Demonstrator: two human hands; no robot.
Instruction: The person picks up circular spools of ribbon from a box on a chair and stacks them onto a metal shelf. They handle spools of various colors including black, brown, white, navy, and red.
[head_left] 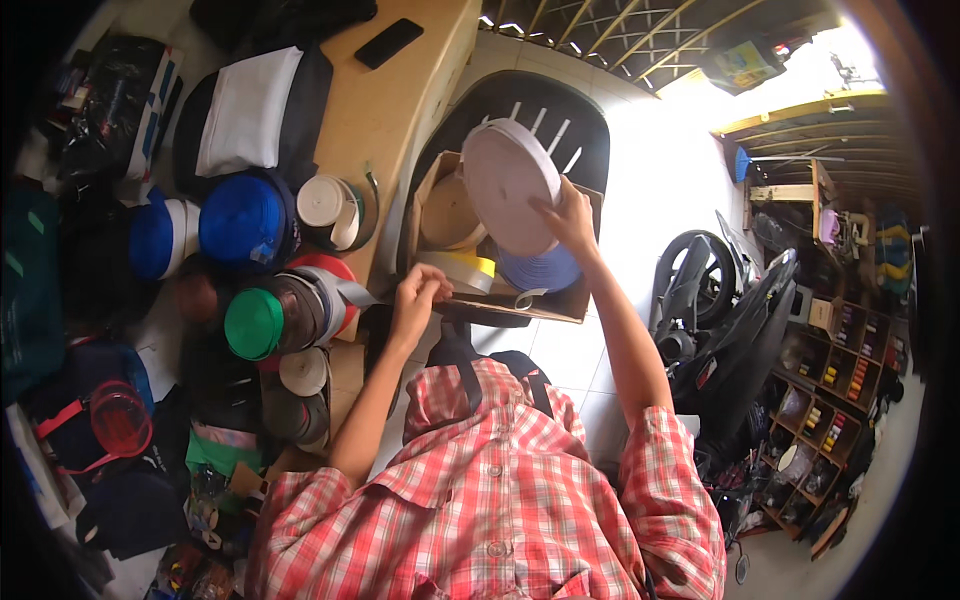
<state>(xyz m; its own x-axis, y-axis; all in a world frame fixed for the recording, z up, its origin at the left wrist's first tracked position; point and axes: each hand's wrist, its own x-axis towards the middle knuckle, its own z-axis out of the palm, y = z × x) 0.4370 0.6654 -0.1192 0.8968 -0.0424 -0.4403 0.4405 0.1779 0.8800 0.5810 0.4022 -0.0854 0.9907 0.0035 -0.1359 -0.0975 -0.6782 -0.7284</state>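
My right hand (570, 215) grips the edge of a large, pale roll of webbing (508, 180), tilted up above an open cardboard box (545, 305). My left hand (418, 300), its fingers loosely bent and apart, is at the box's near left corner beside a grey and yellow roll (462, 270); I see nothing held in it. Inside the box are also a tan roll (447, 215) and a blue roll (537, 270), which the raised roll partly covers. The box rests on a black chair (577, 115) with slots in its back.
A wooden table (425, 50) bearing a phone (389, 44) stands left of the chair. More webbing rolls crowd the left, including a blue one (240, 222) and a green one (254, 324). A motorcycle (715, 310) and a compartmented shelf (815, 435) are at the right.
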